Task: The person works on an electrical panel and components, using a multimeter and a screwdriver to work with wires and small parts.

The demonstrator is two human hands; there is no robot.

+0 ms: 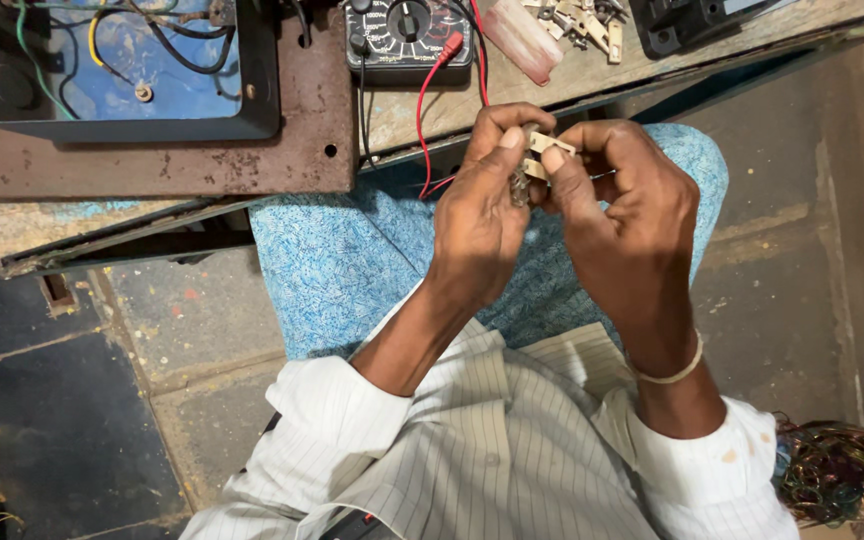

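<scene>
A small beige plastic part (549, 146) with a dark metal piece hanging below it is pinched between both hands, held in the air just in front of the edge of the workbench (142, 170) and above the person's lap. The left hand (482, 215) closes narrowly on the part from the left, thumb and forefinger curled over its top and the metal piece against the fingertips. The right hand (624, 225) grips it from the right, thumb pressed on the near face and fingers bent around behind; a pale band (664, 374) circles that wrist. Both arms wear rolled striped shirt sleeves (512, 450), and the lap beneath is covered in blue patterned cloth (352, 270).

On the workbench just beyond the hands sits a black dial meter (407, 35), its red lead (430, 100) and a black one trailing over the bench edge toward the lap. Right of the meter lie a translucent pink strip (520, 40) and a scatter of small beige and metal parts (582, 22). Left of the meter stands an open black box (122, 65) with a blue floor and loose wires. By the right elbow, well away from the bench, rests a tangle of coloured wire (832, 470).
</scene>
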